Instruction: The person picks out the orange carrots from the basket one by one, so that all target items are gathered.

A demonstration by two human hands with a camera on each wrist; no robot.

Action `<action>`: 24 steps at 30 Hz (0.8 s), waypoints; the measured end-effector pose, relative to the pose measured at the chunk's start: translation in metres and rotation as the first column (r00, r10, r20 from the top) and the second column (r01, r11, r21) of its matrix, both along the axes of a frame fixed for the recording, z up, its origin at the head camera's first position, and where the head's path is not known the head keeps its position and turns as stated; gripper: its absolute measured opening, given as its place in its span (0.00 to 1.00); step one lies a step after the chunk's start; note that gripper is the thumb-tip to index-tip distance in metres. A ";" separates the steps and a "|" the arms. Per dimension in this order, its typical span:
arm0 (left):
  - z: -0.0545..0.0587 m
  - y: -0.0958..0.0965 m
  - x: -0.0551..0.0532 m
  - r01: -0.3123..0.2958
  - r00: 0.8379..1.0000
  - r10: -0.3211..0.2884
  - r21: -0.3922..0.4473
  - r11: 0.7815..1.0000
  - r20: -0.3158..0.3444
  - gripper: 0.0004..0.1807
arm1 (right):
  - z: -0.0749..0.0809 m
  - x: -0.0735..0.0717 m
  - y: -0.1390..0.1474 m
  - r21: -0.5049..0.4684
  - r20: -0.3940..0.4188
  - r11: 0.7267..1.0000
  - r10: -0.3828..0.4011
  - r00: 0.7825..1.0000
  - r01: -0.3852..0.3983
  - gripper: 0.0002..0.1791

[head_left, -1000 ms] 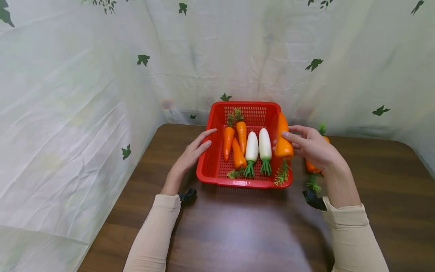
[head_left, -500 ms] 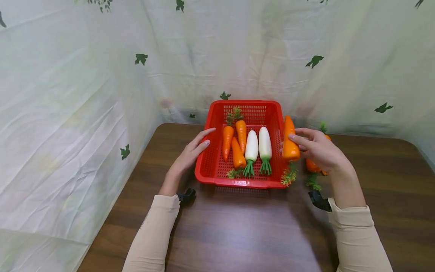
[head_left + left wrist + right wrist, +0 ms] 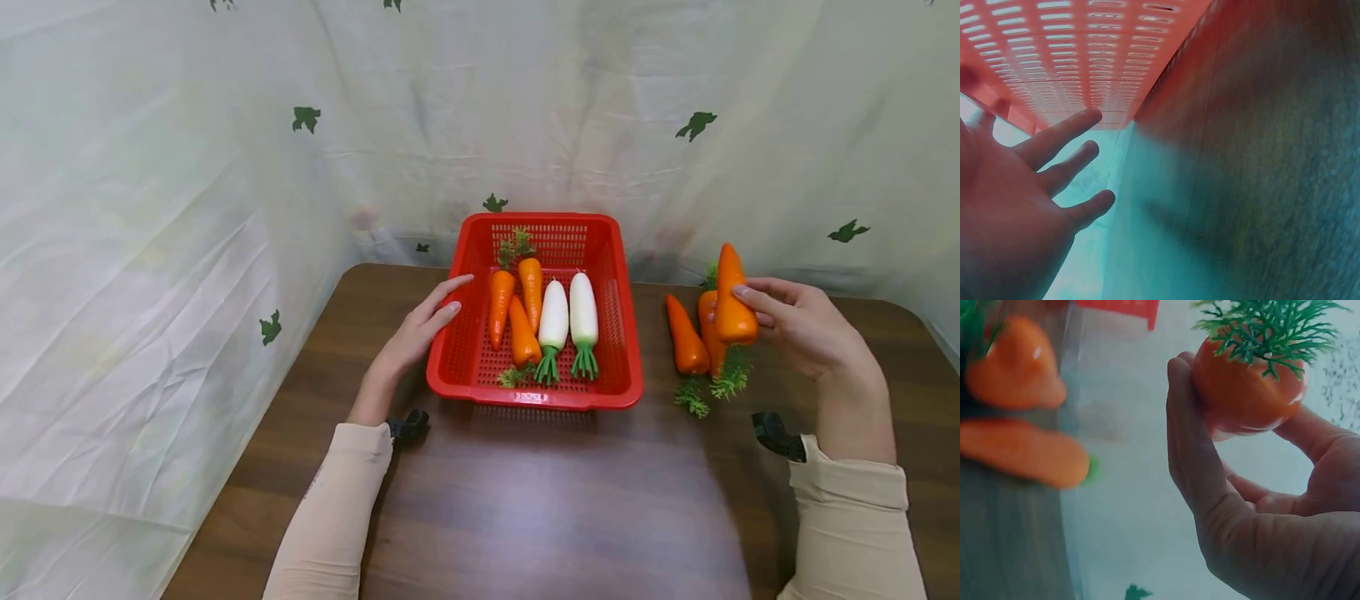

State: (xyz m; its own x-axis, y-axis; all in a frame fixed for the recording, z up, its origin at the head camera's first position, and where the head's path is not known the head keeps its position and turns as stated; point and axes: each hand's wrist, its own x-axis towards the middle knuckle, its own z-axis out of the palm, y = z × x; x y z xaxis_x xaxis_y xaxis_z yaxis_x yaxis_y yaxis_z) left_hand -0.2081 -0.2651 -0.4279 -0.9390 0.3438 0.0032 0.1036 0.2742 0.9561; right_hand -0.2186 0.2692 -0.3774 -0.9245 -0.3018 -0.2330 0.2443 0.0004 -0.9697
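Note:
In the head view my right hand (image 3: 813, 329) holds a toy carrot (image 3: 735, 308) in the air, thumb on the near side, tip up and green leaves hanging. The right wrist view shows the held carrot (image 3: 1244, 400) between thumb and fingers. At the left rim of a red plastic basket (image 3: 480, 394) is my left hand (image 3: 412, 337); in the left wrist view its lower fingers (image 3: 1054, 144) spread straight beside the slotted wall. Inside the basket lie three carrots (image 3: 500, 307) and two white radishes (image 3: 554, 317) with green stems.
Two more carrots (image 3: 686, 337) lie on the brown wooden table (image 3: 555, 500) right of the basket, one partly behind the held carrot. A pale curtain (image 3: 525, 108) with green leaf prints hangs behind the table and along its left side.
My right hand has carried the carrot rightward, from over the basket's right side to above the carrots on the table. My left hand stays at the basket rim.

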 end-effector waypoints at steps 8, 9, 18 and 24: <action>-0.001 -0.001 0.000 0.003 1.000 -0.003 0.007 1.000 0.001 0.29 | -0.015 -0.001 0.021 0.290 0.002 0.957 0.020 1.000 -0.020 0.41; 0.000 0.000 0.001 0.002 1.000 -0.002 0.007 1.000 0.004 0.29 | -0.017 -0.001 0.023 0.296 0.007 0.955 0.013 1.000 -0.014 0.42; 0.003 -0.003 -0.002 0.009 0.999 -0.010 0.025 1.000 0.043 0.30 | -0.033 -0.004 0.032 0.416 0.012 0.908 -0.056 0.998 0.046 0.42; 0.004 -0.002 -0.002 0.013 0.999 -0.014 0.024 1.000 0.049 0.30 | -0.046 -0.004 0.039 0.432 0.059 0.902 -0.056 0.997 0.025 0.43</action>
State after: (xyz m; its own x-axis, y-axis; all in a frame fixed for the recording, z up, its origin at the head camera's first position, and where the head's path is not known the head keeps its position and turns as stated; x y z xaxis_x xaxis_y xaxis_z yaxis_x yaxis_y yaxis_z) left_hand -0.2103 -0.2666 -0.4240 -0.9336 0.3567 -0.0347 0.0599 0.2507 0.9662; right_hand -0.2227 0.3082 -0.4230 -0.9108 -0.1208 -0.3948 0.3186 0.4026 -0.8582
